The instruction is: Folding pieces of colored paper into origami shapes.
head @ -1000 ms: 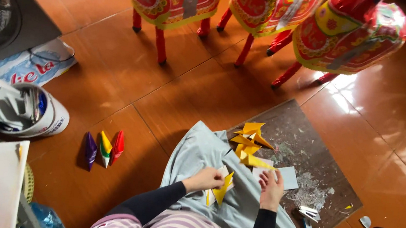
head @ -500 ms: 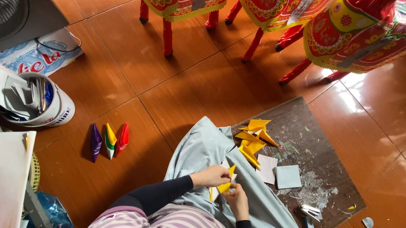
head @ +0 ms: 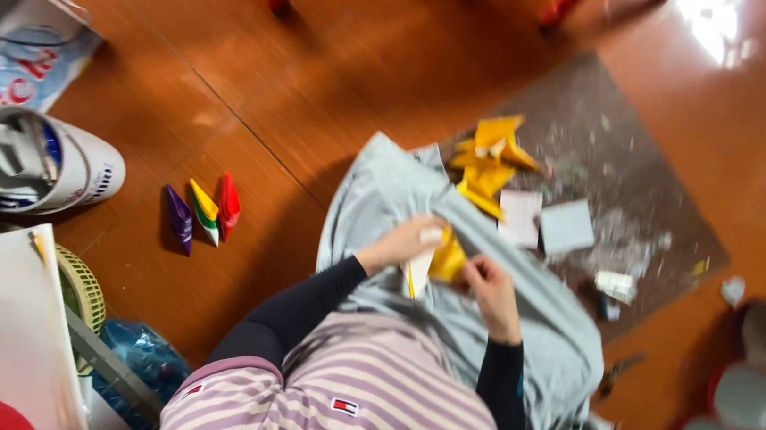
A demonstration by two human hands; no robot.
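Head view, motion-blurred. Both hands meet over the lap, on pale grey-blue cloth (head: 385, 196). The left hand (head: 404, 243) and the right hand (head: 489, 288) each pinch a folded sheet of yellow paper (head: 443, 259) with a white underside; each grip is closed on the sheet, fingers curled. Beyond the hands, a heap of angular folded yellow pieces (head: 488, 160) lies at the edge of a dark speckled mat (head: 619, 136), beside two pale square paper sheets (head: 545, 221). To the left, on the glossy reddish-brown tiled floor (head: 322, 76), three pointed folded paper shapes (head: 203, 210) lie side by side: purple, yellow-green, red. Round metal tins (head: 743, 395) stand at right.
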